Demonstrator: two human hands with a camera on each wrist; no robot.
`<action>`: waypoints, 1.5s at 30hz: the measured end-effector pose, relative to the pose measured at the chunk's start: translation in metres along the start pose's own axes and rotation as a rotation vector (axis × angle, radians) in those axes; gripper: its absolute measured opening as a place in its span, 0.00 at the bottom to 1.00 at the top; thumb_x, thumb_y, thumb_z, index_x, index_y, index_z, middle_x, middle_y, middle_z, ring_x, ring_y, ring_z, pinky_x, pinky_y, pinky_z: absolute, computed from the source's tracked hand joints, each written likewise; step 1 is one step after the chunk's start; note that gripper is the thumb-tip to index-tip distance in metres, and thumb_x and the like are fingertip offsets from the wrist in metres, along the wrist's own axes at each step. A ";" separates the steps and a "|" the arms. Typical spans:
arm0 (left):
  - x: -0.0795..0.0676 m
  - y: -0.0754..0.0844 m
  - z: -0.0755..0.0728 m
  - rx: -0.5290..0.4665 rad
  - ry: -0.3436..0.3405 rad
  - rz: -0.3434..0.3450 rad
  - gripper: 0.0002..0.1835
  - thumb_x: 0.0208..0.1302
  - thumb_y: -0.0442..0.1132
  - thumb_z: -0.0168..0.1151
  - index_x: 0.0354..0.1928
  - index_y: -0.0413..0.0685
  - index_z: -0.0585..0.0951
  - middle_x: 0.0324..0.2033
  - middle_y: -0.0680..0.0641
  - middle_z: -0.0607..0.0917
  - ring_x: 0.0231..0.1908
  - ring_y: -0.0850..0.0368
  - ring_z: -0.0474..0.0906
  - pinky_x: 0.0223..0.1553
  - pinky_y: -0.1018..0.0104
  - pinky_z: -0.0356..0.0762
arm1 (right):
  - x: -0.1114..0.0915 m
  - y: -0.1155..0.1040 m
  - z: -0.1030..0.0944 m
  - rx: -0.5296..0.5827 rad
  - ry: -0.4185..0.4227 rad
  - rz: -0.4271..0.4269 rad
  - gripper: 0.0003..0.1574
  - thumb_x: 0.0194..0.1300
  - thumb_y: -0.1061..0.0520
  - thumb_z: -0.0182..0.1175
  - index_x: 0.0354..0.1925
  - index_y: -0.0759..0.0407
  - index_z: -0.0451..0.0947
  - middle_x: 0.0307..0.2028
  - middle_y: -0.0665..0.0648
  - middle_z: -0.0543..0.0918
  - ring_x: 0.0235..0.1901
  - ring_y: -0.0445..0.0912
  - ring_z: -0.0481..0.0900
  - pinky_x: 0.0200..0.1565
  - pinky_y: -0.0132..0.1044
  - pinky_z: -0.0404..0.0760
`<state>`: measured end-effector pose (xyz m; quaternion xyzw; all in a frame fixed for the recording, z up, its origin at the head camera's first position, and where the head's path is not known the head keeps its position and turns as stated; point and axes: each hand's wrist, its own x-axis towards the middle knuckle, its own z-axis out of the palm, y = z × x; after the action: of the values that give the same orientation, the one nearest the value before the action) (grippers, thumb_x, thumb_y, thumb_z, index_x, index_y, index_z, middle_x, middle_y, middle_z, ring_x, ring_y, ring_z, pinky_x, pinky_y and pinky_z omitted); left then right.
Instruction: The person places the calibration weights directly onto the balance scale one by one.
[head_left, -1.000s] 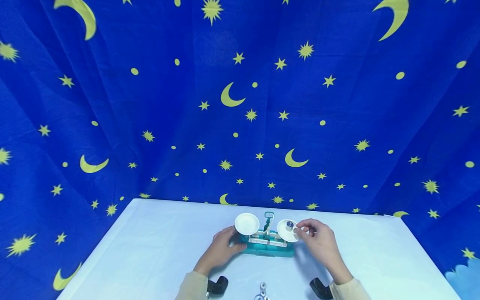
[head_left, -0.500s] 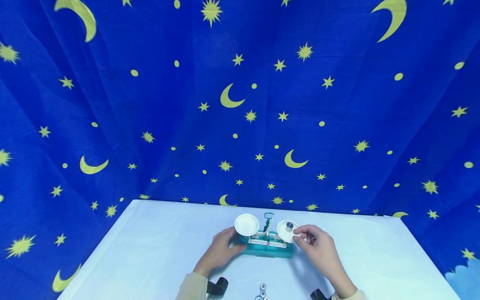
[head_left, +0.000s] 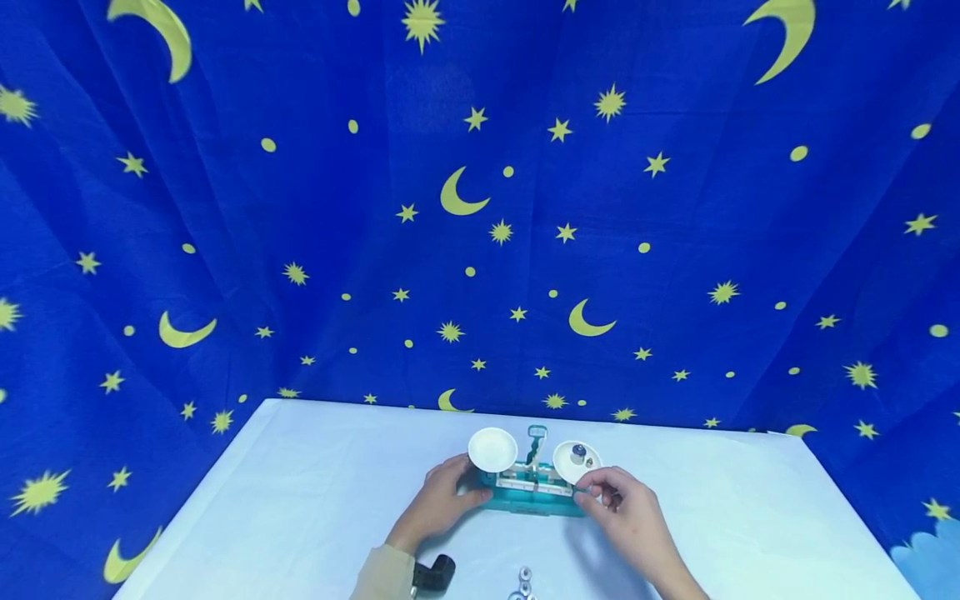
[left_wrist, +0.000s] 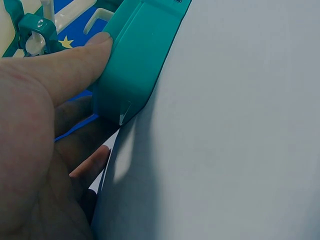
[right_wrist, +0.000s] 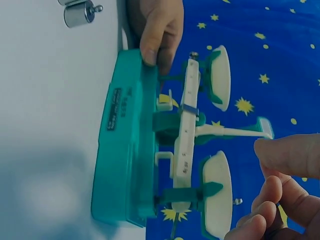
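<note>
A teal balance scale [head_left: 534, 502] with two white pans stands on the white table. My left hand [head_left: 444, 502] grips the left end of its base, thumb [left_wrist: 85, 60] on top and the other fingers beyond the end. No load shows on the left pan [head_left: 492, 450]. On the right pan [head_left: 564, 463] sit a metal weight [head_left: 578, 454] and a smaller one [head_left: 588, 462]. Just in front of that pan is my right hand [head_left: 628, 517], its fingers loosely bent and holding nothing. In the right wrist view its thumb and fingers [right_wrist: 257, 225] are apart from the pan.
Several metal weights [head_left: 525, 575] stand at the table's near side, in front of the scale. Behind the white table [head_left: 337, 450] hangs a blue cloth [head_left: 337, 208] with yellow moons and stars. A black wrist piece [head_left: 435, 575] sits by the left sleeve.
My right hand has drawn back from the right pan toward me, and a small weight now shows on the pan where its fingertips were. The left hand has stayed on the base.
</note>
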<state>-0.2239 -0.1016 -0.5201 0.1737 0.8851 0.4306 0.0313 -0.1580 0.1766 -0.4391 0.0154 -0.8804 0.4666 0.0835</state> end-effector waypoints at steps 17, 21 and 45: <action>0.000 0.000 0.000 -0.007 0.002 0.007 0.36 0.64 0.54 0.68 0.69 0.42 0.73 0.66 0.40 0.76 0.68 0.38 0.67 0.69 0.32 0.53 | -0.013 0.000 0.012 0.097 -0.083 0.012 0.09 0.56 0.64 0.73 0.34 0.54 0.83 0.27 0.48 0.76 0.26 0.39 0.70 0.28 0.30 0.73; 0.000 0.000 0.000 -0.006 0.000 0.014 0.36 0.64 0.54 0.67 0.68 0.41 0.73 0.66 0.40 0.76 0.68 0.39 0.67 0.69 0.32 0.54 | -0.015 0.000 0.014 0.102 -0.097 0.013 0.09 0.56 0.64 0.73 0.34 0.54 0.83 0.28 0.48 0.76 0.27 0.39 0.71 0.30 0.29 0.75; -0.001 0.002 -0.001 -0.011 -0.004 0.005 0.36 0.64 0.53 0.68 0.68 0.40 0.73 0.66 0.39 0.76 0.68 0.38 0.67 0.69 0.32 0.53 | -0.018 0.013 0.033 0.183 -0.380 0.005 0.08 0.63 0.58 0.69 0.39 0.60 0.83 0.29 0.50 0.74 0.28 0.38 0.71 0.29 0.30 0.74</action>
<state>-0.2230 -0.1018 -0.5177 0.1767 0.8823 0.4350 0.0327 -0.1462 0.1557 -0.4714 0.1083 -0.8343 0.5335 -0.0868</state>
